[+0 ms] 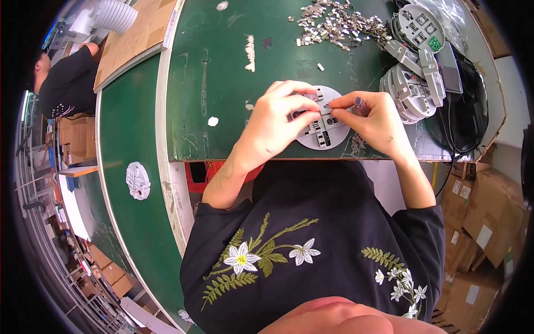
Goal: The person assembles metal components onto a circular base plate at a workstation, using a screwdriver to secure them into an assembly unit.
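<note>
A round light-grey plastic base (327, 140) with moulded slots and small dark fittings lies near the table's front edge, under both hands. My left hand (283, 111) reaches over its left side, with thumb and fingertips closed together at the fittings; whatever they pinch is too small to make out. My right hand (375, 119) is closed over the right side, thumb and forefinger meeting near the middle of the base. A translucent purplish handle (361, 106), like a screwdriver's, sticks up out of that hand's curled fingers. Its lower end is hidden.
Many small metal pieces (339, 25) are heaped at the far side. Stacked round grey bases (409, 94) stand at the right, beside a black cable (453, 131) and plastic bag. Another round base (138, 181) lies on the left table. A person (69, 83) sits at far left.
</note>
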A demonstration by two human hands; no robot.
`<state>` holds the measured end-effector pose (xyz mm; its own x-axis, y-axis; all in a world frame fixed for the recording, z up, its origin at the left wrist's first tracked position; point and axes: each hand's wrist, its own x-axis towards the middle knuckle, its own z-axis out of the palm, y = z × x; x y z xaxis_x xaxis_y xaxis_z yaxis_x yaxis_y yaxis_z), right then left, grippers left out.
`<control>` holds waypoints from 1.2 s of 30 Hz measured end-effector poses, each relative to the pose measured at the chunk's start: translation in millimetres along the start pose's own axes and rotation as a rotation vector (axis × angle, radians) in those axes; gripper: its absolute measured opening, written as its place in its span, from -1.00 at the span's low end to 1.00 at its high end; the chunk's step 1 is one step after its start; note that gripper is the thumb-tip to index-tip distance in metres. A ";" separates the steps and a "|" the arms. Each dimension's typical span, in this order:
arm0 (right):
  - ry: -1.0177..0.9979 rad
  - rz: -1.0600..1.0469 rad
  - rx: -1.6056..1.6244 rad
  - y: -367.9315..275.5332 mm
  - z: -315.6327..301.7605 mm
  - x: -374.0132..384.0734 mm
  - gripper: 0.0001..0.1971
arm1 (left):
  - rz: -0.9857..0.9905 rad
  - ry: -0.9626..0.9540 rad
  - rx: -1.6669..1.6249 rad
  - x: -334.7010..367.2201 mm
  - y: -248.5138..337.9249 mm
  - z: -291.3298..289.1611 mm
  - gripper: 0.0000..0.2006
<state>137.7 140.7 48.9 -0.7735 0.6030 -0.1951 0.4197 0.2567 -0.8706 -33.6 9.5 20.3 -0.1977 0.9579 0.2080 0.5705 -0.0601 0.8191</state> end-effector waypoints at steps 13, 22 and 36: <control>0.108 -0.124 0.000 10.9 2.3 -2.7 -0.94 | 0.003 0.251 -0.055 -3.6 0.1 14.4 -0.86; 0.128 -0.230 0.038 12.9 19.4 -5.9 -0.94 | 0.141 0.207 0.110 -5.2 -5.0 19.9 -0.89; 0.175 -0.307 0.019 9.9 27.3 -6.2 -0.92 | 0.116 0.244 0.071 -6.2 -3.2 21.8 -0.90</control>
<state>133.7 118.9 29.2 -0.7685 0.6205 0.1563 0.1698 0.4333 -0.8851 -16.8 9.9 4.7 -0.3090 0.8494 0.4278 0.6534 -0.1372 0.7445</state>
